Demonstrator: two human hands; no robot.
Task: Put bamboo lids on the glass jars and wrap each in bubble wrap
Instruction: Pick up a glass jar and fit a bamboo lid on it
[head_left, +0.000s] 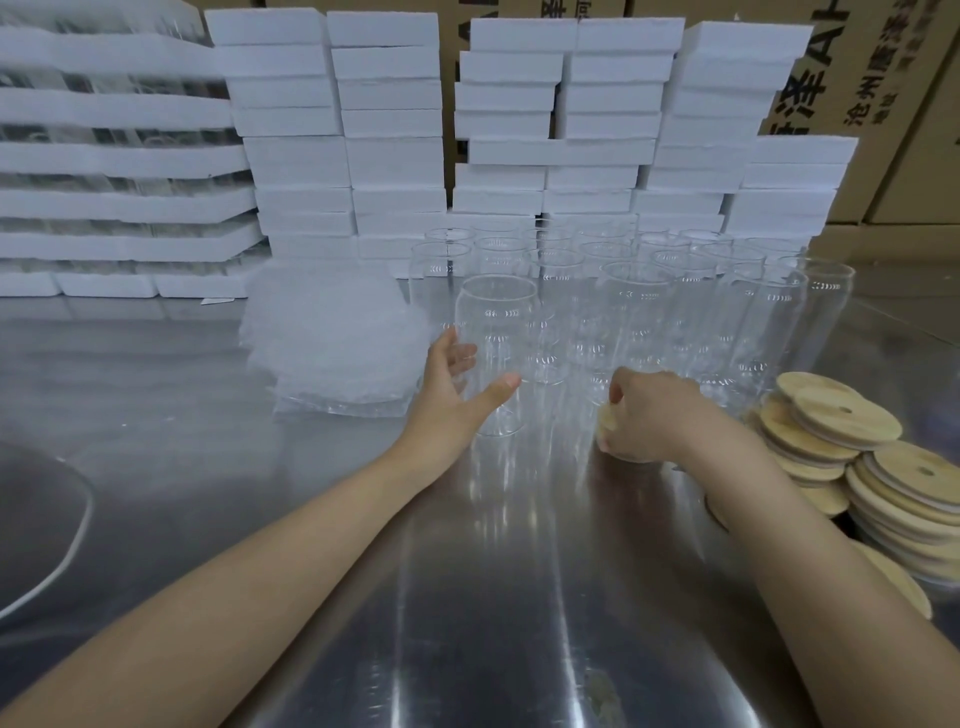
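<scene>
- Your right hand (654, 415) curls over a bamboo lid (605, 418) near the middle of the steel table (493, 597). Your knuckles hide most of the disc, and only a pale edge shows at the left of the fist.
- Your left hand (447, 384) is spread wide about the front glass jar (493, 322), thumb out in front and fingers blurred behind the glass. They appear just short of touching it, but the view does not settle that.
- The jar stands upright and uncapped on the table. It is clear and rounded at the shoulder, and its base is lost in reflections.
- Behind it the other glass jars (675, 291) crowd in rows, their outlines merging so that no count is possible.
- A pile of bamboo lids (852, 431) lies at the right, tan discs with a small hole each. The nearest are cut off by your forearm and the frame edge.
- A heap of bubble wrap (327, 338) sits left of the jars, its sheets indistinct.
- White foam blocks (395, 156) are stacked along the back. The cardboard cartons (883, 78) behind them are cropped, and their print is only partly legible.
</scene>
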